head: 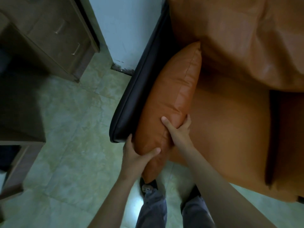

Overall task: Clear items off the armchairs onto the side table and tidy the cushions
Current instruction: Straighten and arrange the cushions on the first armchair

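Note:
An orange leather cushion (174, 96) stands on edge along the black armrest (139, 89) at the left side of the orange armchair (230, 120). My left hand (136, 155) grips the cushion's near lower corner, thumb on top. My right hand (177, 129) grips the cushion's upper edge a little farther in, with the thumb on the left face and the fingers wrapped over to the seat side. The cushion's near tip hangs past the seat's front edge. The back cushion (246, 38) fills the top right.
A wooden cabinet with drawers (54, 35) stands at the upper left beside a pale wall column (121, 30). Pale green tiled floor (65, 129) spreads to the left. My legs and shoes (154, 195) are just in front of the seat.

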`<state>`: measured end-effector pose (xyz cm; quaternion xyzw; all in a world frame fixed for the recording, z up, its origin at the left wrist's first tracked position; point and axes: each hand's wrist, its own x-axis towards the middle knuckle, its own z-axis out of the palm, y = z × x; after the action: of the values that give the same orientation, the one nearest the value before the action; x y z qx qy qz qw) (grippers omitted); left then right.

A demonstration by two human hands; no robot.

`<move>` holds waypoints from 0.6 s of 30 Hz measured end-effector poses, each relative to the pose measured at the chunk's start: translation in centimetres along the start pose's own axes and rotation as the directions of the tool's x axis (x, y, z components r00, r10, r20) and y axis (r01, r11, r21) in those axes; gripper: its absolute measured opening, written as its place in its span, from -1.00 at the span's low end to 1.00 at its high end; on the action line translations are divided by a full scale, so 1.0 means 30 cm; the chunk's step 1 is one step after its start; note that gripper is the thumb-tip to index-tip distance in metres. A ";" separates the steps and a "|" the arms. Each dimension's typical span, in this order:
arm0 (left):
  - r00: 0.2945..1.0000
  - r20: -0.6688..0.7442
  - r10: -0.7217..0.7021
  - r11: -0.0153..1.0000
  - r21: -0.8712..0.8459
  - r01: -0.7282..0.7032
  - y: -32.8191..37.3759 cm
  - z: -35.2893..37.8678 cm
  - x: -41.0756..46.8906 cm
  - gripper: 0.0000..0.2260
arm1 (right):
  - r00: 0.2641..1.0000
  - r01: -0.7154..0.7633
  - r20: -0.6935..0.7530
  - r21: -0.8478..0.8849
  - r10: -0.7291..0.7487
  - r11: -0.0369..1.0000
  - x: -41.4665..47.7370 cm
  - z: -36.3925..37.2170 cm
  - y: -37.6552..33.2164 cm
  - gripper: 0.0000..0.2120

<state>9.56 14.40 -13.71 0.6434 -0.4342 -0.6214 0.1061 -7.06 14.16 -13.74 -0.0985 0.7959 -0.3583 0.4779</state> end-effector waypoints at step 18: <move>0.977 0.123 -0.176 0.933 -0.297 0.206 -0.002 -0.063 -0.038 -0.26 | 0.989 0.003 -0.145 -0.134 -0.022 0.991 -0.081 0.094 -0.050 0.07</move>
<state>11.44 14.46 -12.55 0.6282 -0.2719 -0.7185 0.1234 -3.72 12.96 -11.88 -0.1089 0.8504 -0.3134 0.4084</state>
